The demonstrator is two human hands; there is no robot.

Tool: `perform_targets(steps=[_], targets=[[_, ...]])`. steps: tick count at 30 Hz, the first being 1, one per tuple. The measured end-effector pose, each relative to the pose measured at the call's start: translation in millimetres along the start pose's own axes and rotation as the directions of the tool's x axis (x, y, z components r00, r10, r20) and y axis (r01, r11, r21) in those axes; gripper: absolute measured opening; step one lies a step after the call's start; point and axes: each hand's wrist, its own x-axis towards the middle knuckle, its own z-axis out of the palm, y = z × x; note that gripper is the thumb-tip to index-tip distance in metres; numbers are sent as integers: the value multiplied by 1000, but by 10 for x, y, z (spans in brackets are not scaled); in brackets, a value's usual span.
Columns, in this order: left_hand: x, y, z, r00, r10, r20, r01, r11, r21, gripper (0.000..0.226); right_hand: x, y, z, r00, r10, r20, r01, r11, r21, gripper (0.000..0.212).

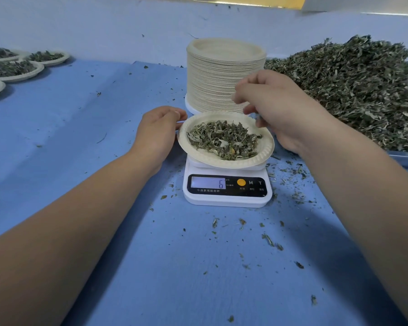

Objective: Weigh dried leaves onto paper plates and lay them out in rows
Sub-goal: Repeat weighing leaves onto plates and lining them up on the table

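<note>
A paper plate (257,158) holding a small heap of dried leaves (224,140) sits tilted on a white kitchen scale (226,198) whose display reads 6. My left hand (158,130) grips the plate's left rim with the fingers curled over it. My right hand (276,107) hovers over the plate's far right edge, fingers loosely apart and pointing down; I cannot see leaves in it. A tall stack of unused paper plates (224,74) stands just behind the scale. A big pile of dried leaves (358,88) lies on a tray to the right.
Several filled plates (17,69) lie in rows at the far left on the blue table cover (80,128). Loose leaf crumbs (271,241) are scattered in front of and to the right of the scale. The tray's metal edge (405,158) shows at the right.
</note>
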Motion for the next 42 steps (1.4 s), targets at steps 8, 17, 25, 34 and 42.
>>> perform_targets(steps=[8, 17, 25, 34, 42], targets=[[-10, 10, -5, 1000, 0, 12, 0, 1000, -23, 27, 9, -37, -34, 993, -110, 47, 107, 992, 65, 21], [7, -2, 5, 1000, -3, -1, 3, 1000, -13, 28, 178, 327, -601, 1000, 8, 0, -3, 439, -898, 26], [-7, 2, 6, 1000, 2, -8, -2, 1000, 8, 27, 242, 482, -532, 960, 279, 14, -53, 232, -971, 64], [-13, 7, 6, 1000, 14, -13, -13, 999, 34, 28, 218, 620, -503, 968, 185, -167, -228, 388, -893, 59], [-13, 11, 14, 1000, 15, -26, -13, 999, 46, 28, 335, 638, -742, 985, 1, -175, -152, 501, -852, 57]])
